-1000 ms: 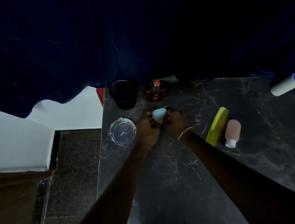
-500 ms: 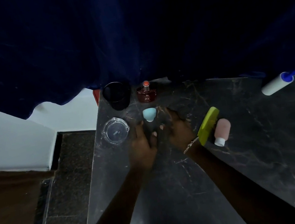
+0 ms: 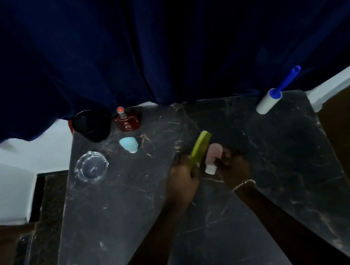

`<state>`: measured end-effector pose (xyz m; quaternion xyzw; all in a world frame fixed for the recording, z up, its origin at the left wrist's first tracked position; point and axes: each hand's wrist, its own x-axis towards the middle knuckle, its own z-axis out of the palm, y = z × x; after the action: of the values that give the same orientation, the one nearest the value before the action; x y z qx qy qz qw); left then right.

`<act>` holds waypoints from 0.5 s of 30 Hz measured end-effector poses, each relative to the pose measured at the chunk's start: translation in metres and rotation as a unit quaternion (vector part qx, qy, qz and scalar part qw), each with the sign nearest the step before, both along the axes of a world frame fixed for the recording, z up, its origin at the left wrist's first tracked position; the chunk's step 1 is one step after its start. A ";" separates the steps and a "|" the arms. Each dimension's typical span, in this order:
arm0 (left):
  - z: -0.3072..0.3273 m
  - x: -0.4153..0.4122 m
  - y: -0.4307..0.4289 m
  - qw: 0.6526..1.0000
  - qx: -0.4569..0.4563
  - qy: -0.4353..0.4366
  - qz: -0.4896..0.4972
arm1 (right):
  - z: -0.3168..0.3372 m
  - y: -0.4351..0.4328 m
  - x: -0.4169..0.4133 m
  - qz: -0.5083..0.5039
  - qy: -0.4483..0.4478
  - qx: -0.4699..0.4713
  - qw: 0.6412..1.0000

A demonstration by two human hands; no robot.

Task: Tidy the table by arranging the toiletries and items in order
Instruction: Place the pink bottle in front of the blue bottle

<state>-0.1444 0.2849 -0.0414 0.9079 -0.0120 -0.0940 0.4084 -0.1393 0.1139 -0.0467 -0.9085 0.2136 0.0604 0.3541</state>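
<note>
On the dark marble table (image 3: 118, 212), my left hand (image 3: 183, 177) grips the near end of a flat lime-green item (image 3: 202, 145). My right hand (image 3: 232, 165) closes around a pink bottle with a white cap (image 3: 213, 154) right beside it. A light blue sponge (image 3: 129, 144) stands alone at the back left, in front of a dark red perfume bottle (image 3: 127, 122). A black cup (image 3: 91, 126) and a clear glass ashtray (image 3: 91, 169) sit at the table's left side.
A white lint roller with a blue handle (image 3: 276, 93) lies at the table's back right corner. A dark blue curtain (image 3: 153, 42) hangs over the table's far edge. The floor drops away left of the table (image 3: 26, 252).
Both hands let go of the blue sponge, which now stands by the perfume bottle. They moved right; the left took hold of the green item and the right took the pink bottle.
</note>
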 end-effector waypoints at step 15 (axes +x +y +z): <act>-0.003 0.015 -0.064 0.990 -0.019 0.122 0.065 | -0.023 -0.017 0.018 -0.103 0.119 0.216 0.964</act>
<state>-0.1299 0.2210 -0.0446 0.8808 0.0949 -0.1769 0.4289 -0.1216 0.0968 -0.0700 -0.7698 0.3283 0.1758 0.5185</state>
